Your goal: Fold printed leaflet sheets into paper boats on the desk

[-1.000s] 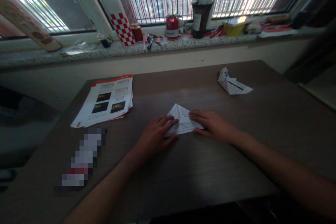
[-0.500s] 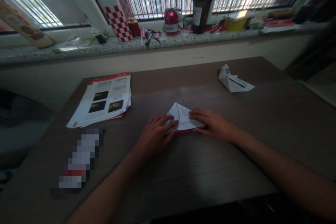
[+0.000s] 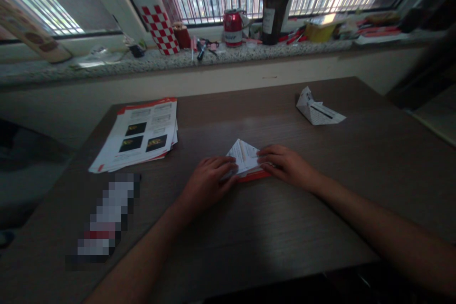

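Observation:
A sheet of printed paper [image 3: 245, 156], folded to a point at its far end, lies on the table between my hands. Along its near side runs a red strip. My left hand [image 3: 210, 178] grips the paper's left side, fingers on top and thumb at the near edge. On the right side, my right hand [image 3: 287, 164] holds the paper with its fingers over the top and the thumb at the lifted near edge. Both hands hide the paper's side corners. Farther back on the right stands a folded paper figure [image 3: 317, 110] with printed text.
A stack of printed sheets [image 3: 142, 135] lies at the table's [image 3: 221, 247] left. Nearer me is a pixelated oblong object [image 3: 107, 218]. Along the windowsill [image 3: 228, 57] stand a checkered white bottle [image 3: 160, 28], a red can [image 3: 232, 28] and a dark drink cup [image 3: 273, 14].
The paper's near edge has opened up slightly, so more of the red strip shows. My right thumb has moved up and away from me onto that edge. My left hand has barely shifted.

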Demonstrator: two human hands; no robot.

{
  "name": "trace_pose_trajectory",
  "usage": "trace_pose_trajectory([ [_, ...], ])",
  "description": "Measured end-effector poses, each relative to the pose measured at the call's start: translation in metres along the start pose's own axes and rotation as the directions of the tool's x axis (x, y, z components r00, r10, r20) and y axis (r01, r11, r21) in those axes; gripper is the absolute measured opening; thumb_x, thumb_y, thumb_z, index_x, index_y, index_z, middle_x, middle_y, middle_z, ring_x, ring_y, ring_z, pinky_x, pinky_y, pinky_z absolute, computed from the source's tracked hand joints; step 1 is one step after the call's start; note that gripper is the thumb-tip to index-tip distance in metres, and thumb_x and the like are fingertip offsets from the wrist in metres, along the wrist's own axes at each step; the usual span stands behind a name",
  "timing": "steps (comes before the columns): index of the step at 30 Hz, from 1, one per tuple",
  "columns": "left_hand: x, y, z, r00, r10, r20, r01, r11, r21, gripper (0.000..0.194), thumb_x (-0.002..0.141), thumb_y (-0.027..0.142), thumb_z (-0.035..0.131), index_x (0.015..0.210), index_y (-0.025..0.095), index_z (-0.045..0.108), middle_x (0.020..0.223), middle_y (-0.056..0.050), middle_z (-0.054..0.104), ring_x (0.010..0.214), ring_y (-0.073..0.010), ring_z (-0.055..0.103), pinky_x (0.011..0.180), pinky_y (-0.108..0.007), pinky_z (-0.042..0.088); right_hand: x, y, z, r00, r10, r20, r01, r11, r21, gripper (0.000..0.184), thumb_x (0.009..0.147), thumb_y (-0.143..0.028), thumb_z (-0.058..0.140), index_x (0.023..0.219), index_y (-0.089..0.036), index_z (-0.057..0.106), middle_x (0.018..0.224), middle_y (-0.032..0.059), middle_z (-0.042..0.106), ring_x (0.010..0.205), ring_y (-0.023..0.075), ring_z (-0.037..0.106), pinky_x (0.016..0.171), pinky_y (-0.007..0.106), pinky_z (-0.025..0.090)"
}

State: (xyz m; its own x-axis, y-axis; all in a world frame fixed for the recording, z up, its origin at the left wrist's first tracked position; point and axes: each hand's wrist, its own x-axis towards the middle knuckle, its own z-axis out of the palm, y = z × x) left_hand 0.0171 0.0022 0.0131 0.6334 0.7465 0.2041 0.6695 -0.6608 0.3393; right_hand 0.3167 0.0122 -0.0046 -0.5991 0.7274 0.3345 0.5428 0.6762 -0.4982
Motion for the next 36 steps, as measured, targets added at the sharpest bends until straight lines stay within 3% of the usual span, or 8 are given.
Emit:
trace_pose_trajectory([
  [10, 0.011, -0.005, 0.009, 0.993, -0.107, -0.055, 0.104, 0.993, -0.049, 0.016, 0.105, 0.027, 0.061, 0.118, 0.022, 0.068, 0.122, -0.008, 0.074, 0.11, -0.0284, 0.07, 0.095, -0.047, 0.053, 0.005, 0.0, 0.003, 0.992, 0.125, -0.026, -0.126, 0.992, -0.02, 0.025, 0.104, -0.031, 0.06, 0.128, -0.025, 0.066, 0.123, 0.0097, 0.073, 0.114, 0.0272, 0.068, 0.096, 0.046, 0.056],
  [16, 0.015, -0.005, 0.013, 0.985, -0.148, -0.086, 0.148, 0.989, -0.013, 0.015, 0.104, 0.025, 0.063, 0.117, 0.022, 0.069, 0.119, -0.007, 0.074, 0.104, -0.0277, 0.07, 0.093, -0.046, 0.054, 0.007, -0.001, 0.007, 0.995, 0.088, -0.039, -0.091, 0.993, -0.082, 0.026, 0.106, -0.03, 0.056, 0.129, -0.025, 0.066, 0.125, 0.011, 0.072, 0.115, 0.028, 0.067, 0.097, 0.047, 0.055],
  [24, 0.017, -0.007, 0.019, 0.992, -0.087, -0.087, 0.09, 0.995, 0.032, 0.019, 0.105, 0.024, 0.061, 0.121, 0.025, 0.072, 0.12, -0.007, 0.073, 0.107, -0.0272, 0.069, 0.093, -0.045, 0.054, 0.009, 0.001, 0.009, 1.0, -0.008, -0.001, 0.008, 0.98, -0.198, 0.026, 0.107, -0.024, 0.053, 0.125, -0.023, 0.072, 0.126, 0.012, 0.072, 0.115, 0.0287, 0.066, 0.095, 0.047, 0.054],
  [31, 0.014, -0.008, 0.018, 0.997, -0.034, -0.062, 0.041, 0.993, 0.114, 0.027, 0.105, 0.019, 0.057, 0.123, 0.029, 0.075, 0.123, -0.007, 0.071, 0.108, -0.027, 0.067, 0.093, -0.045, 0.055, 0.008, -0.002, 0.006, 0.999, -0.026, 0.041, 0.036, 0.968, -0.247, 0.026, 0.106, -0.034, 0.057, 0.126, -0.023, 0.07, 0.133, 0.0149, 0.068, 0.12, 0.0313, 0.064, 0.098, 0.052, 0.054],
  [36, 0.011, -0.007, 0.01, 0.999, 0.036, 0.007, -0.036, 0.995, 0.096, 0.028, 0.105, 0.026, 0.058, 0.13, 0.027, 0.071, 0.144, -0.01, 0.064, 0.128, -0.0303, 0.061, 0.108, -0.052, 0.049, 0.007, -0.004, 0.005, 0.997, -0.028, 0.077, 0.049, 0.955, -0.291, 0.03, 0.106, -0.037, 0.058, 0.129, -0.023, 0.07, 0.139, 0.0147, 0.066, 0.127, 0.0334, 0.061, 0.102, 0.055, 0.052],
])
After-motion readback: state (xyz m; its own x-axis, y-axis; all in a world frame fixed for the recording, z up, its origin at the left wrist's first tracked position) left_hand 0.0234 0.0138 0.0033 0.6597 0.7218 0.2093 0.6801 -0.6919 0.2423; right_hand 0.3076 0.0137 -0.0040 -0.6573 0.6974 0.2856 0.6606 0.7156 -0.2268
